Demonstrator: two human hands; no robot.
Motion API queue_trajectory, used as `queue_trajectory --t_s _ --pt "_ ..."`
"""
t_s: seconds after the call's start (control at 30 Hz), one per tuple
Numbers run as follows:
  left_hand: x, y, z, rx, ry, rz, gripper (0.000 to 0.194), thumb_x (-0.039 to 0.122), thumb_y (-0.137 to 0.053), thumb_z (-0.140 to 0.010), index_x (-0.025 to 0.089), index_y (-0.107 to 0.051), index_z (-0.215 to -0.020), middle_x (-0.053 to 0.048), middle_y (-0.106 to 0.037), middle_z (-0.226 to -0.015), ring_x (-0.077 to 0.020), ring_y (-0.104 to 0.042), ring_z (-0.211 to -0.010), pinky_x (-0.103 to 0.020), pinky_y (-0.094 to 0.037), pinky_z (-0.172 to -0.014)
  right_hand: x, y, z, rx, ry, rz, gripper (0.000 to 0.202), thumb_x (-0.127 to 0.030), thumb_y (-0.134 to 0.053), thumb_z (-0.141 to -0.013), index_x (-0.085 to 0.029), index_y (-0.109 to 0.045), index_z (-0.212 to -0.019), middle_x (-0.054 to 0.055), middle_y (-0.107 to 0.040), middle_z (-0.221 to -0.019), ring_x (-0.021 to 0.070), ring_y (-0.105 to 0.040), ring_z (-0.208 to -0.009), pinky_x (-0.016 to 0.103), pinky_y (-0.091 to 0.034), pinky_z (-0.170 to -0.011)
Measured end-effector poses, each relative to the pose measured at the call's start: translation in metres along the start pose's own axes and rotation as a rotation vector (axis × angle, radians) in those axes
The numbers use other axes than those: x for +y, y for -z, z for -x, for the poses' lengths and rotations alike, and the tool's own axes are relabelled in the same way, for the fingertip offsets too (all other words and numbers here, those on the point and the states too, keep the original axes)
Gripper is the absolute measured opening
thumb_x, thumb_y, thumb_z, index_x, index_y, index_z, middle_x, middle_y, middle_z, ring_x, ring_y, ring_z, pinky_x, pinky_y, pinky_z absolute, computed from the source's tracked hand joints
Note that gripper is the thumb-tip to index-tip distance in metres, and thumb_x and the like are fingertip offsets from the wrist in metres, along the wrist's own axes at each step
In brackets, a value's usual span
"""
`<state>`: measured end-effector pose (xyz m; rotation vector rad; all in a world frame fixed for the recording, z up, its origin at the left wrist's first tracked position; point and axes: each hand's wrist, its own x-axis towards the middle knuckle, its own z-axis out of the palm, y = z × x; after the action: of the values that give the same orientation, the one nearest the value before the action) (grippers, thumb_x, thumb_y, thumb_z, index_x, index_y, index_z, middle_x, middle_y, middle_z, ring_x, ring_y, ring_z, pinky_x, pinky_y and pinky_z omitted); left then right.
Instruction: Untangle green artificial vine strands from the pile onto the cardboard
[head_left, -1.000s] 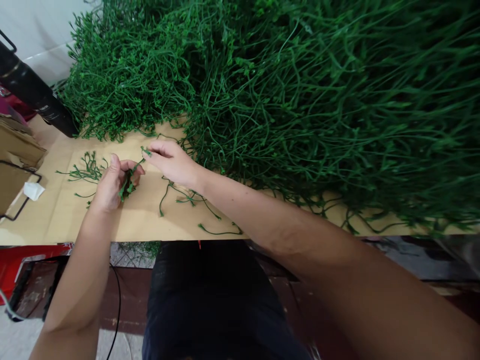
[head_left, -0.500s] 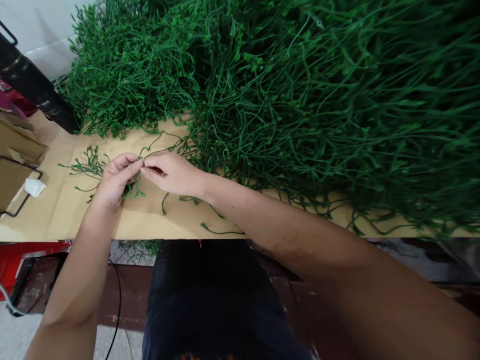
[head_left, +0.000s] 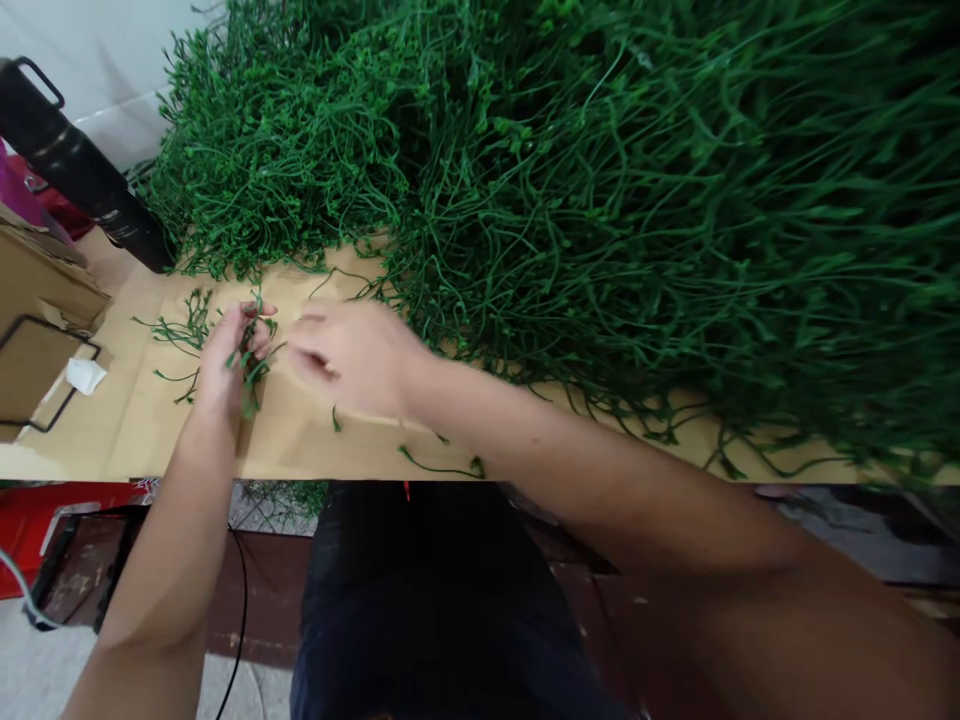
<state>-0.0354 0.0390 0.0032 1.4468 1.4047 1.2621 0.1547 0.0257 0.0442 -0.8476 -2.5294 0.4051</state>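
Observation:
A big pile of green plastic stems (head_left: 525, 200) covers the back and right of the brown table (head_left: 292, 450). Fingers of my left hand (head_left: 234, 345) are curled round a small bunch of green stems (head_left: 251, 350). Close to its right, my right hand (head_left: 349, 355) is blurred by motion, its fingers bent near the end of a thin stem; whether it holds anything is unclear. Loose sprigs (head_left: 180, 330) lie left of my left hand, and a single stem (head_left: 442, 470) lies by the front edge.
A black bottle (head_left: 90, 170) stands at the back left. At the far left are a cardboard box (head_left: 45, 270), a black wire frame (head_left: 56, 415) and a white paper scrap (head_left: 86, 375). A red container (head_left: 37, 525) is below the table.
My hands, fingertips together before, have moved slightly apart. The bunch in my left hand now shows more upright between its fingers. The whole view has shifted a little.

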Motion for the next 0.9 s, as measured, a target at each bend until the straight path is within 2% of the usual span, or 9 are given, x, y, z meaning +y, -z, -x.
queue_trajectory --t_s 0.1,0.2,0.3,0.37,0.47,0.6,0.67,0.8,0.9 --pt "0.003 -0.011 0.002 0.038 0.103 0.139 0.022 0.032 -0.039 -0.080 0.018 -0.055 -0.077 0.002 -0.033 -0.053 -0.0107 -0.033 -0.047 -0.025 -0.029 -0.044 0.024 0.038 0.014 0.118 -0.331 0.216 0.032 -0.025 -0.039 -0.090 -0.009 -0.067 -0.093 0.014 -0.060 -0.097 0.0234 -0.056 -0.093 0.039 -0.041 -0.079" --pt "0.001 -0.017 -0.001 0.027 0.172 0.121 0.016 0.022 -0.046 -0.071 0.017 -0.058 -0.082 0.002 -0.042 -0.058 -0.0097 -0.039 -0.048 -0.022 -0.032 -0.045 0.038 0.077 0.036 0.319 -0.645 0.481 0.043 -0.037 -0.044 -0.088 -0.007 -0.065 -0.110 0.021 -0.052 -0.122 0.0426 -0.042 -0.121 0.054 -0.035 -0.088" --pt "-0.003 -0.019 -0.003 0.027 0.105 0.045 0.017 0.020 -0.054 -0.070 0.018 -0.058 -0.087 0.001 -0.053 -0.069 -0.0095 -0.048 -0.057 -0.022 -0.040 -0.053 0.035 0.092 0.044 0.484 -0.711 0.502 0.046 -0.038 -0.043 -0.088 -0.011 -0.059 -0.122 0.017 -0.043 -0.135 0.0422 -0.033 -0.130 0.054 -0.032 -0.091" --pt "-0.006 -0.019 -0.002 0.025 0.038 0.003 0.017 0.021 -0.058 -0.072 0.018 -0.059 -0.089 0.001 -0.056 -0.072 -0.0103 -0.054 -0.063 -0.023 -0.044 -0.060 0.029 0.077 0.036 0.406 -0.592 0.412 0.041 -0.032 -0.042 -0.088 -0.012 -0.060 -0.119 0.016 -0.047 -0.131 0.0380 -0.035 -0.129 0.051 -0.033 -0.094" --pt "-0.008 -0.019 0.001 0.021 -0.009 0.002 0.021 0.025 -0.064 -0.072 0.019 -0.061 -0.092 0.001 -0.059 -0.072 -0.0111 -0.058 -0.067 -0.023 -0.048 -0.067 0.023 0.030 0.010 0.170 -0.280 0.129 0.034 -0.032 -0.041 -0.091 -0.012 -0.065 -0.102 0.014 -0.060 -0.107 0.0251 -0.052 -0.105 0.040 -0.038 -0.091" --pt "-0.004 -0.016 0.007 0.020 -0.018 0.083 0.023 0.034 -0.064 -0.075 0.019 -0.064 -0.093 -0.001 -0.063 -0.077 -0.0115 -0.060 -0.068 -0.024 -0.050 -0.067 0.022 -0.025 -0.015 -0.015 -0.259 -0.187 0.026 -0.034 -0.049 -0.088 -0.012 -0.063 -0.089 0.008 -0.061 -0.086 0.0146 -0.050 -0.074 0.028 -0.035 -0.067" --pt "-0.001 -0.015 0.007 0.022 0.010 0.109 0.020 0.031 -0.058 -0.078 0.019 -0.066 -0.092 -0.002 -0.065 -0.077 -0.0119 -0.061 -0.068 -0.024 -0.051 -0.068 0.024 -0.033 -0.016 -0.015 -0.282 -0.265 0.019 -0.027 -0.049 -0.087 -0.013 -0.061 -0.085 0.005 -0.058 -0.078 0.0120 -0.045 -0.069 0.026 -0.030 -0.064" --pt "-0.001 -0.015 0.006 -0.003 0.063 0.074 0.022 0.017 -0.053 -0.074 0.017 -0.068 -0.090 -0.002 -0.068 -0.078 -0.0127 -0.064 -0.069 -0.027 -0.053 -0.072 0.030 -0.027 -0.010 0.022 -0.282 -0.389 0.017 -0.018 -0.044 -0.087 -0.015 -0.054 -0.075 -0.002 -0.046 -0.066 0.0091 -0.037 -0.062 0.025 -0.025 -0.061" --pt "-0.003 -0.016 0.007 -0.061 0.100 0.097 0.021 0.023 -0.058 -0.075 0.017 -0.069 -0.091 -0.003 -0.070 -0.081 -0.0145 -0.066 -0.074 -0.029 -0.054 -0.075 0.036 -0.025 -0.009 0.073 -0.283 -0.500 0.020 -0.015 -0.041 -0.087 -0.016 -0.046 -0.069 -0.004 -0.039 -0.062 0.0082 -0.033 -0.061 0.025 -0.025 -0.061"
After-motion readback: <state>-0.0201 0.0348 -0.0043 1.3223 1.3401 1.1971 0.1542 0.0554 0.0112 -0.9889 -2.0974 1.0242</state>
